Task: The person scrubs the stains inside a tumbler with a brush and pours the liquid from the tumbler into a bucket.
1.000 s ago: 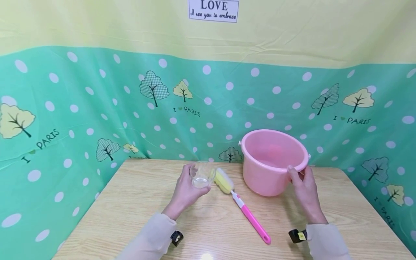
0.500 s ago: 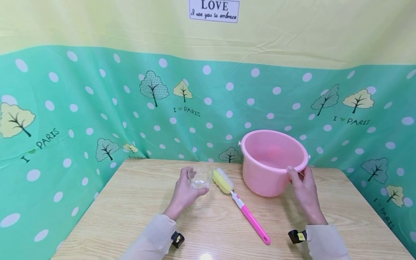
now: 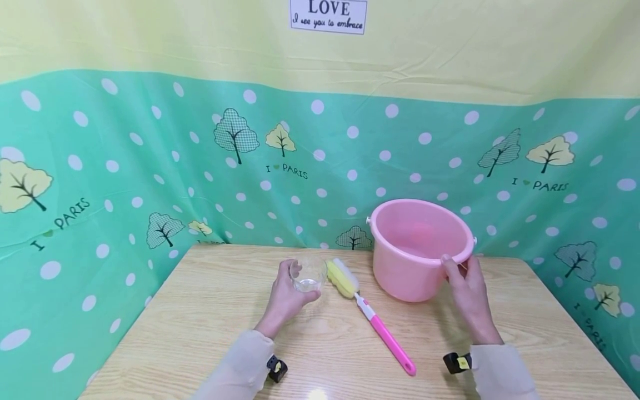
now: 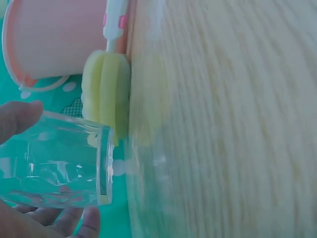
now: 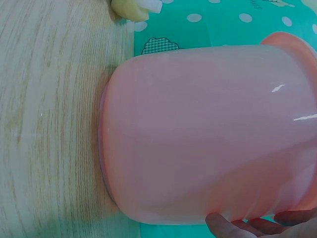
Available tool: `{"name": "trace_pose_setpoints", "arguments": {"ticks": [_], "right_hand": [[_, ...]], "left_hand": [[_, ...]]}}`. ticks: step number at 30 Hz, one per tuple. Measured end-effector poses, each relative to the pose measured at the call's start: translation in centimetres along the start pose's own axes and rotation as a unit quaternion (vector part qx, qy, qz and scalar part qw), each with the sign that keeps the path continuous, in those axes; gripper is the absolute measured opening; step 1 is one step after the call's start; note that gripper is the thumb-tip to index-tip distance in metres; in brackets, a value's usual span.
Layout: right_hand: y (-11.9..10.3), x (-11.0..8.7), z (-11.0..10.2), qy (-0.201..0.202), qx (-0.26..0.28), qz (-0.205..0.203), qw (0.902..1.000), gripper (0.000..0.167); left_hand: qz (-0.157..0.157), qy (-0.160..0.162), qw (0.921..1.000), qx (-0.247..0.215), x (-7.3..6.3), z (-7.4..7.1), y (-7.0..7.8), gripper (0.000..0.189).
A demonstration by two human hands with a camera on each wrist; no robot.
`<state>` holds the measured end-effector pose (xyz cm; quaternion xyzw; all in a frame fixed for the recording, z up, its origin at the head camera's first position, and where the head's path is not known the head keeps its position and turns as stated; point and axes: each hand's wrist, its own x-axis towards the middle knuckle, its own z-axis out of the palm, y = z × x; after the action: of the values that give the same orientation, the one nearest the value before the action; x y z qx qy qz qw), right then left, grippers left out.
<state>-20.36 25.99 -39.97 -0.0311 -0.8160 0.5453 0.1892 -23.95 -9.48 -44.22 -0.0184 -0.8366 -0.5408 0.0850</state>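
Observation:
My left hand (image 3: 287, 294) grips a clear glass (image 3: 306, 276), thumb on the near side and fingers round the other. In the left wrist view the glass (image 4: 64, 163) is upright relative to the table, its base very close to the tabletop; a narrow gap seems to show. Right of it lies a bottle brush (image 3: 385, 336) with a yellow and white sponge head and a pink handle. My right hand (image 3: 470, 291) holds the rim of a pink bucket (image 3: 407, 278) at its front right, thumb over the edge. The bucket stands on the table; some fingers are hidden behind it.
The wooden table (image 3: 210, 311) ends at a green and yellow printed curtain (image 3: 300, 211) along the back and sides. In the right wrist view, part of the brush's sponge head (image 5: 129, 9) shows beyond the bucket.
My left hand has lowered the glass and shifted it slightly left, and the glass has become more upright. My right hand, the bucket and the brush stay where they were.

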Motion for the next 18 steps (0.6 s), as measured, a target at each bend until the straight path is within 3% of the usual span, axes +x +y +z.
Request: {"name": "trace_pose_setpoints", "arguments": {"ticks": [18], "right_hand": [[0.11, 0.00, 0.06, 0.004, 0.000, 0.003, 1.0000, 0.067]], "left_hand": [[-0.025, -0.017, 0.9996, -0.003, 0.16, 0.42, -0.27, 0.092]]}}
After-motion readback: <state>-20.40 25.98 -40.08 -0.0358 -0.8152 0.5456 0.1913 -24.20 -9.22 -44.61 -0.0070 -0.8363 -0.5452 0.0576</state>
